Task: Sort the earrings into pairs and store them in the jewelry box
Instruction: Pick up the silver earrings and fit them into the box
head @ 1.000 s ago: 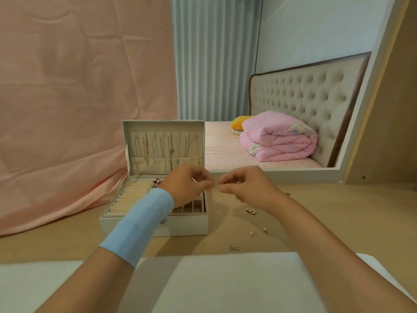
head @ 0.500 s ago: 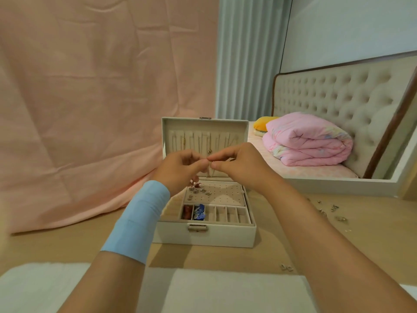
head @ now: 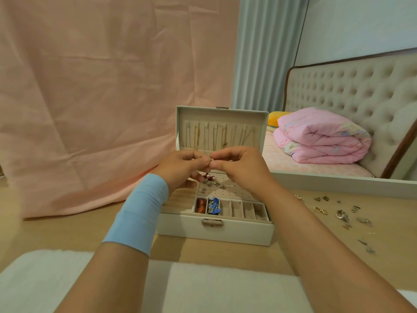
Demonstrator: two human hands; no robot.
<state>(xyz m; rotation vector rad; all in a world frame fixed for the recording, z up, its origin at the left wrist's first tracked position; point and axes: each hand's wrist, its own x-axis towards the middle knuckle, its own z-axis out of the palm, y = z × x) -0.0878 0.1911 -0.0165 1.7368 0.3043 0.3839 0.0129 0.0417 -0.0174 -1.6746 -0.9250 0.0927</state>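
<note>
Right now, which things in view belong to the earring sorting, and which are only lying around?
For the job: open jewelry box; small earring, pinched between left hand and right hand; loose earrings on the table; stored earrings inside the box.
Just lying about: pink quilt; yellow pillow; pink cloth; white mat.

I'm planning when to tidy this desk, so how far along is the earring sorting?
Partly done. Several earrings already sit on the perforated panel of the open jewelry box, and red and blue pieces fill two front compartments. In hand: the left hand and right hand both pinch one small earring above the box. Left: a scatter of loose earrings on the table to the right.
</note>
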